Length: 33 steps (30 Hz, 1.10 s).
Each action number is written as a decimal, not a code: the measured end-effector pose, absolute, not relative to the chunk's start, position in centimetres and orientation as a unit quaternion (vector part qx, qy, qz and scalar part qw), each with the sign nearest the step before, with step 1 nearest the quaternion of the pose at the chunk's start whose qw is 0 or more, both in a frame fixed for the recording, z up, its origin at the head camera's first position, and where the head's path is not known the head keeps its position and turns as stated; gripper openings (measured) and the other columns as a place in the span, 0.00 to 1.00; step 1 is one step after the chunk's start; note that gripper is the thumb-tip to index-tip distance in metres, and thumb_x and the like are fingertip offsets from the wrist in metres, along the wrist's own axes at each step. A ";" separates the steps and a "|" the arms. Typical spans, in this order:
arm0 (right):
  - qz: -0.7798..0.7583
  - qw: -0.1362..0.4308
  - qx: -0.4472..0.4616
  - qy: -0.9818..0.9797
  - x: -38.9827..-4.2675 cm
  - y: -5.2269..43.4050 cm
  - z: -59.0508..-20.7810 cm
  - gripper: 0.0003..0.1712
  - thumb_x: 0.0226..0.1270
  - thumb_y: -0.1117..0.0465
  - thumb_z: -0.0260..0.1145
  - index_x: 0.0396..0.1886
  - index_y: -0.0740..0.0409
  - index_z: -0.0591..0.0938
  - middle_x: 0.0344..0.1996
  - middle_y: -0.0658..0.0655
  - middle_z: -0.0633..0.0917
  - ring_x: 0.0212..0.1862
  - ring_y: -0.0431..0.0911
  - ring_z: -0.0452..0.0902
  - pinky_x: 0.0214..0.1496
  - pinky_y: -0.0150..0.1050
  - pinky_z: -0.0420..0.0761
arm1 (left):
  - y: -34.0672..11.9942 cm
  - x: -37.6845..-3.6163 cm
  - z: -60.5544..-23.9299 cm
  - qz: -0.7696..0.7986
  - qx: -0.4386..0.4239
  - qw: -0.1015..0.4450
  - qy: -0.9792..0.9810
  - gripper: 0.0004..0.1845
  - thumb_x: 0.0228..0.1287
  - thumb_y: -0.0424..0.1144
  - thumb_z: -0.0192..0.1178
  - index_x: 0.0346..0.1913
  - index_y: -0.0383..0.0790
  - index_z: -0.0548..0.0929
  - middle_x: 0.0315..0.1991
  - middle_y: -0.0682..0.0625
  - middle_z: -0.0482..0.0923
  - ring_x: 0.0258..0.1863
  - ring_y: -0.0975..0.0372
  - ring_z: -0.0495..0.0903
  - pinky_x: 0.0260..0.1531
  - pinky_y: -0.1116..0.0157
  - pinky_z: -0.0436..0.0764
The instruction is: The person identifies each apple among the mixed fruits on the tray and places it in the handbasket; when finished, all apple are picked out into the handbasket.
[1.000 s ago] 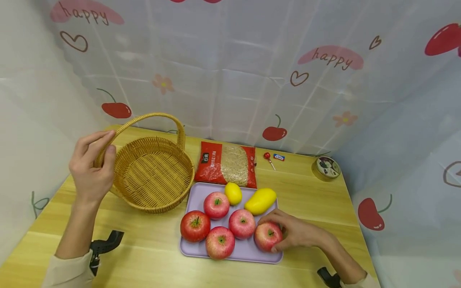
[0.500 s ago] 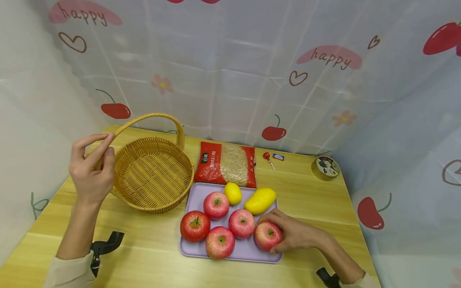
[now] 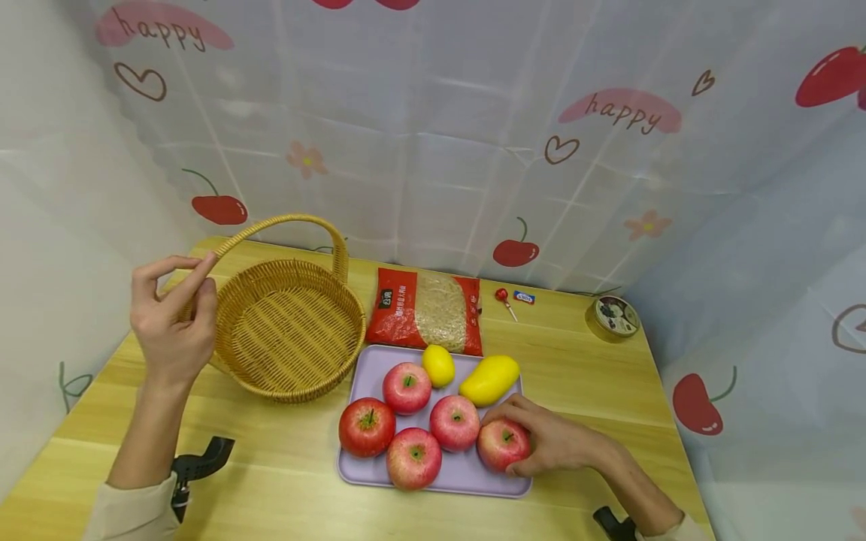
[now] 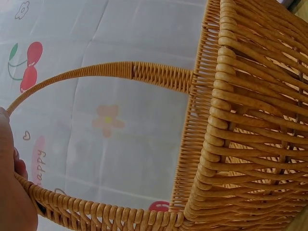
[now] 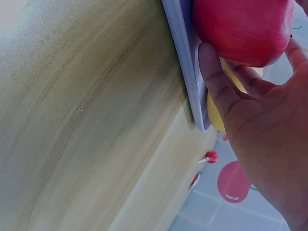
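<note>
My left hand (image 3: 172, 323) grips the handle (image 4: 91, 70) of a wicker basket (image 3: 291, 330), thumb and fingers about its left side. The basket stands upright on the table, its bowl bare inside. At the right end of a lilac tray (image 3: 473, 481), my right hand (image 3: 558, 436) holds a red apple (image 3: 503, 445) with fingers and thumb curved around its right side. That apple (image 5: 245, 29) sits at the tray's level. Several other apples (image 3: 414, 458) share the tray with a lemon (image 3: 438, 366) and a yellow mango (image 3: 490, 380).
Behind the tray lies a red bag of noodles (image 3: 433, 309). Farther right are a lollipop (image 3: 502, 294), a small wrapped candy (image 3: 524, 297) and a round tin (image 3: 613, 317). Printed curtains stand along the back and sides of the wooden table (image 3: 271, 481).
Fingers of my left hand have shifted slightly on the basket handle, the index finger straighter now. My right hand stays at the same apple, and the fruit and tray have not moved.
</note>
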State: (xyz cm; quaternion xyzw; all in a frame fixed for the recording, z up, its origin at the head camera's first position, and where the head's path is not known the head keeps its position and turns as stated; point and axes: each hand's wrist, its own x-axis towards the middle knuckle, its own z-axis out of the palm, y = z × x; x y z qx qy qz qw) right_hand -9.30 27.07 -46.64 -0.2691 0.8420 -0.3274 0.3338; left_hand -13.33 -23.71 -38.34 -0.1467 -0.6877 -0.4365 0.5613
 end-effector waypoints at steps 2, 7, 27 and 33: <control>-0.328 0.333 -0.268 0.842 -9.3 27.1 -46.7 0.36 0.53 0.47 0.78 0.62 0.28 0.75 0.55 0.45 0.72 0.55 0.43 0.73 0.57 0.38 0.78 | -23.7 -13.3 -38.4 -0.438 -0.146 0.561 -0.687 0.12 0.66 0.26 0.56 0.42 0.23 0.88 0.45 0.35 0.76 0.12 0.75 0.49 0.19 0.81 0.50; -0.331 0.337 -0.257 0.843 -9.3 27.0 -46.7 0.35 0.53 0.47 0.77 0.62 0.27 0.75 0.54 0.46 0.73 0.54 0.44 0.73 0.55 0.38 0.79 | -23.7 -13.3 -38.4 -0.440 -0.142 0.561 -0.686 0.12 0.65 0.26 0.56 0.42 0.23 0.88 0.46 0.37 0.76 0.12 0.75 0.49 0.19 0.81 0.51; -0.323 0.331 -0.262 0.847 -9.4 26.9 -45.7 0.34 0.54 0.48 0.76 0.61 0.27 0.75 0.55 0.45 0.72 0.55 0.44 0.73 0.55 0.39 0.79 | -23.6 -13.3 -38.3 -0.417 -0.128 0.571 -0.696 0.12 0.65 0.29 0.57 0.42 0.27 0.89 0.46 0.37 0.78 0.14 0.75 0.51 0.21 0.82 0.52; -0.332 0.324 -0.268 0.844 -9.7 26.9 -45.2 0.34 0.53 0.50 0.77 0.61 0.29 0.76 0.60 0.44 0.71 0.57 0.45 0.72 0.58 0.40 0.79 | -23.6 -13.5 -38.3 -0.411 -0.123 0.580 -0.693 0.12 0.65 0.29 0.57 0.41 0.27 0.89 0.44 0.35 0.81 0.14 0.74 0.51 0.22 0.81 0.52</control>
